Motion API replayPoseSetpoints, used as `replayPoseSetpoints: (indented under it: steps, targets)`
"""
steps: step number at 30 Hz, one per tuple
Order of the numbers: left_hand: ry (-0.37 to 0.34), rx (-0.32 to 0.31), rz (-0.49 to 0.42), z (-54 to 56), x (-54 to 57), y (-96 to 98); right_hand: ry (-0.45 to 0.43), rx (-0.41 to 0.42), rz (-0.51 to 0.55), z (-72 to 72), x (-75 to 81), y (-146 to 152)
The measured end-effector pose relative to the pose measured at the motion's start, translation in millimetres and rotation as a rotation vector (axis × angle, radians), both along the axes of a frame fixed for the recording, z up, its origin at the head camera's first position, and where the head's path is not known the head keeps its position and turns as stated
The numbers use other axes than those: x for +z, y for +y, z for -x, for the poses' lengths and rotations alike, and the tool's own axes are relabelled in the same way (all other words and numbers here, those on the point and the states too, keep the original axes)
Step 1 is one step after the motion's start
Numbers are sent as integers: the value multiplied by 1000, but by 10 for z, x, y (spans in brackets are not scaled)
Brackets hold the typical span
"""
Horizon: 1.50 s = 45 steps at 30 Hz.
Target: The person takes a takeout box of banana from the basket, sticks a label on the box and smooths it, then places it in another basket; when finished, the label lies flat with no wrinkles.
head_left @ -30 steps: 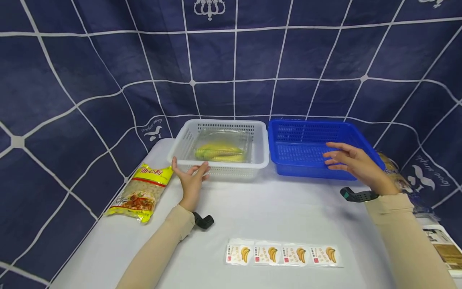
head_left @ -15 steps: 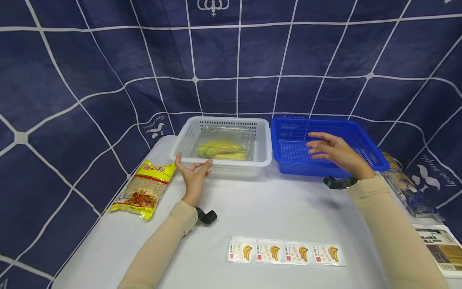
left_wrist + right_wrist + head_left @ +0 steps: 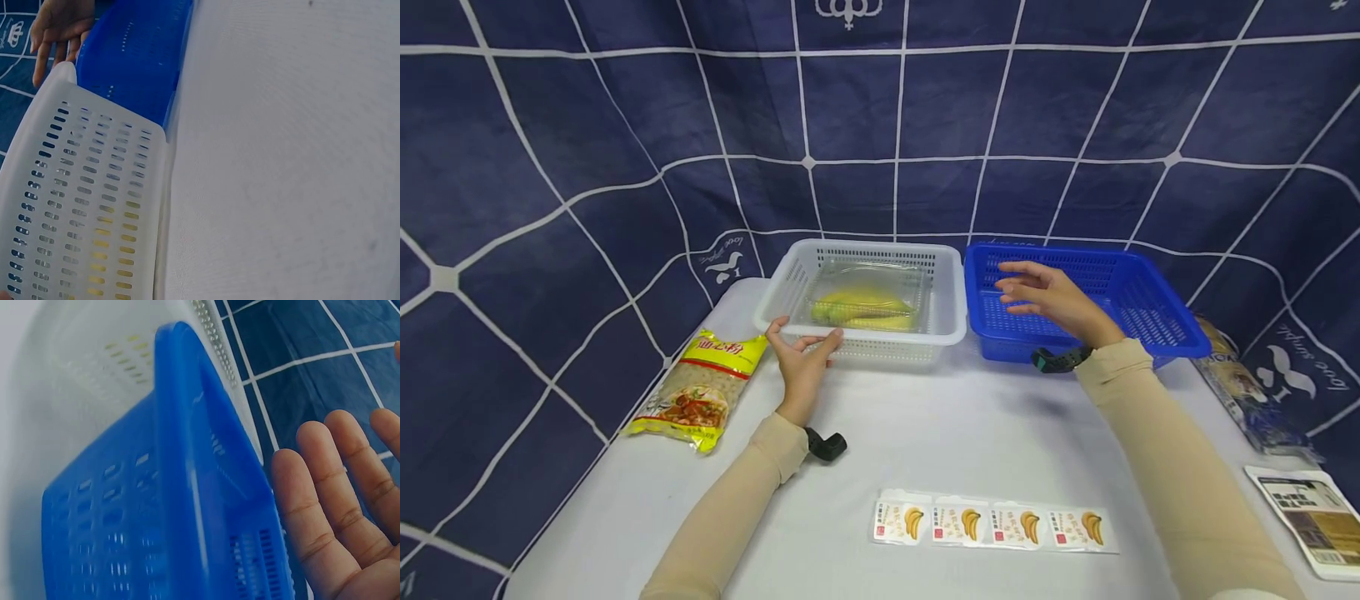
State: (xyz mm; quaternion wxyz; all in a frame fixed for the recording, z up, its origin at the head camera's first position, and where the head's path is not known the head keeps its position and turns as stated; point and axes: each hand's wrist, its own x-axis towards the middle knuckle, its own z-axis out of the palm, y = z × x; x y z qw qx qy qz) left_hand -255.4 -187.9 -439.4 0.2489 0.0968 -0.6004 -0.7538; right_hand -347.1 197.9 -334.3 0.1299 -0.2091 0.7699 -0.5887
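Inside the white basket (image 3: 913,338), our clear box (image 3: 871,287) lies lengthwise left to right, just beyond our nearer left hand (image 3: 801,371), touching the basket's front rim (we cannot tell if it grips); our right hand (image 3: 1054,300), fingers relaxed, holds nothing right of the basket.

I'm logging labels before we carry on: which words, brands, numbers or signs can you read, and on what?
"I" and "love simple": right side of the blue curtain; the left copy is too small.
"粉": large character on the yellow-ended bag; its other print is unclear.
Banana stickers: too small to read.
White-edged packet: too small.
Far-right bag: blurred.
White basket, blue basket: none visible.
No number is legible.
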Motion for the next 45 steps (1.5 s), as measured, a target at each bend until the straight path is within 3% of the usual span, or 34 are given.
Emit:
replayPoseSetpoints:
  steps: [7, 14, 32, 45]
  targets:
    - [-13, -2, 10, -5, -17, -7, -53, 29, 17, 131, -10, -230]
    - [46, -17, -29, 13, -4, 5, -100, 39, 23, 214, -21, -404]
    - [20, -10, 7, 39, -28, -3, -165, 91, -11, 393, 118, -950]
    - [5, -5, 33, 26, -8, -30, -223, 94, -182, 444, 137, -1246]
